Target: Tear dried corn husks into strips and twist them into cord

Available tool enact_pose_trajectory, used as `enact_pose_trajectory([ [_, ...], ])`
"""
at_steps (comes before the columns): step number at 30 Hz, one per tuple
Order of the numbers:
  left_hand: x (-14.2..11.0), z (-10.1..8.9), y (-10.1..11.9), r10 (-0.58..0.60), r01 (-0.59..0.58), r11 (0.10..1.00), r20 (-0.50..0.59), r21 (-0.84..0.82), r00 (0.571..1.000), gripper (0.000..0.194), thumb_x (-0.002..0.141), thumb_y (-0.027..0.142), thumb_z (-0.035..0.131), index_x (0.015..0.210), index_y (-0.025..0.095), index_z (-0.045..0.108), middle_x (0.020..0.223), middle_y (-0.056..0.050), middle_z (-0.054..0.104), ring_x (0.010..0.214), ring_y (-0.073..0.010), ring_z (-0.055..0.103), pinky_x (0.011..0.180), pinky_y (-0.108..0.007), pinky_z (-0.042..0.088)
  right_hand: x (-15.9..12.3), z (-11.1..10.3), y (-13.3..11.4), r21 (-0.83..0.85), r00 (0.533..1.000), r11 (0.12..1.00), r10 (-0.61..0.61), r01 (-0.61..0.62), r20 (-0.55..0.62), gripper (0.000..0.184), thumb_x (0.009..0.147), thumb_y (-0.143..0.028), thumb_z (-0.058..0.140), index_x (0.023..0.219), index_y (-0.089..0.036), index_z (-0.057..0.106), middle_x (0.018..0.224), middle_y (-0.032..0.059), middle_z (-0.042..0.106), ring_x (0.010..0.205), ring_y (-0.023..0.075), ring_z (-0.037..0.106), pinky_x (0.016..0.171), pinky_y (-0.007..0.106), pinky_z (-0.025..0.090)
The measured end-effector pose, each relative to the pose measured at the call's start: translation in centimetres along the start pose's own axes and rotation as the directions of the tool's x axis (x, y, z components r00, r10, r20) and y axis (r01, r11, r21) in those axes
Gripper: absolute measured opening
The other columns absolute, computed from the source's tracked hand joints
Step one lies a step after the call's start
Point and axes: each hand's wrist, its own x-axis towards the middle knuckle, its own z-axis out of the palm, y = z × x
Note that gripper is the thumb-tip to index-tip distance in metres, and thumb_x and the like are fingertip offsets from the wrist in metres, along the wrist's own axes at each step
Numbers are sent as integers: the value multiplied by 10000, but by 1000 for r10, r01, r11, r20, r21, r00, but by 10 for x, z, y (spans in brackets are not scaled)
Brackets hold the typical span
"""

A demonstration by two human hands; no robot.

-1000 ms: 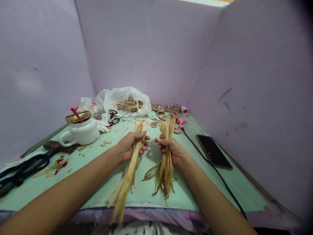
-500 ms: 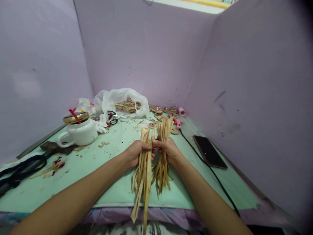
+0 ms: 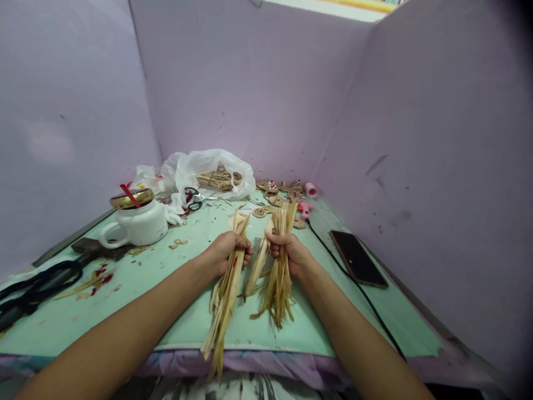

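Note:
My left hand (image 3: pixel 228 253) is closed round a bunch of long dried husk strips (image 3: pixel 226 303), whose lower ends hang past the table's front edge. A small red mark shows on these strips just below my fingers. In my right hand (image 3: pixel 292 253) is a thicker, frayed bundle of dried husk strips (image 3: pixel 280 289), held upright. One broad pale strip (image 3: pixel 259 261) is pinched at the fingers of my right hand and slants down to the left, between the two bundles. The hands are a short gap apart above the green tabletop (image 3: pixel 183 300).
At the left are a white mug (image 3: pixel 145 225) with a gold lid, a hammer (image 3: pixel 100 248) and a black-handled tool (image 3: pixel 45 289). Behind lie scissors (image 3: pixel 194 199), a plastic bag (image 3: pixel 239 166) holding husk, braided pieces (image 3: pixel 272 197) and a pink glue gun (image 3: pixel 306 208). A phone (image 3: pixel 358 258) and black cable (image 3: pixel 353 280) lie right.
My hands have moved apart, the left one leftward with its strips. One broad strip now hangs from my right hand, separate from the left bunch.

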Motion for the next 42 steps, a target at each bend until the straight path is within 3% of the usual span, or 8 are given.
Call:
enact_pose_trajectory([
  [6,-4,0,2,42,-57,977,76,207,996,98,600,159,570,659,113,507,496,25,479,297,-2,220,290,-139,77,1,0,6,-60,1000,998,-29,29,3,243,503,-173,711,581,-142,482,378,-74,412,338,22,342,322,128,282],
  [9,-3,5,-4,109,-120,954,58,276,992,118,582,130,612,635,115,508,412,61,386,297,-8,213,300,-146,89,1,4,13,-98,997,992,-74,76,27,253,492,-186,717,573,-143,480,386,-64,439,345,33,373,331,140,301],
  [15,-2,7,-2,130,-119,980,-56,161,990,166,664,78,515,545,144,420,340,80,280,287,-17,199,302,-149,101,2,6,13,-74,987,991,-116,108,-107,224,500,-105,663,628,-146,485,393,-78,432,338,34,375,322,142,304],
  [23,-1,6,-4,274,-220,923,-139,315,952,130,652,117,549,577,154,450,309,82,300,267,-31,231,299,-158,150,3,6,14,-131,972,976,-191,173,-135,204,509,-131,662,612,-146,487,417,-76,422,348,33,369,314,147,279],
  [27,0,9,-10,307,-239,893,-128,381,943,90,613,127,573,580,140,491,305,65,351,269,-42,278,297,-164,197,0,8,17,-241,987,959,-160,151,-18,289,513,-309,728,608,-135,517,443,-55,444,362,32,344,304,158,202],
  [30,-1,9,-11,320,-270,888,-80,372,944,55,577,93,557,558,123,516,312,48,382,274,-49,304,293,-169,213,-3,9,17,-302,990,943,-135,138,30,315,489,-322,744,648,-123,558,472,-40,483,379,38,354,322,172,180],
  [35,2,5,-8,246,-233,921,-1,312,969,84,530,89,559,548,129,488,335,50,387,282,-52,317,278,-167,188,-4,8,14,-271,991,955,-132,123,-14,281,462,-240,740,627,-124,544,479,-50,486,373,27,325,344,178,206],
  [42,3,4,-4,220,-189,921,-52,341,974,96,519,86,476,497,157,416,287,44,347,264,-60,296,277,-176,198,-1,5,11,-248,977,956,-186,155,-106,299,466,-223,732,588,-151,469,472,-68,435,383,34,341,347,177,228],
])
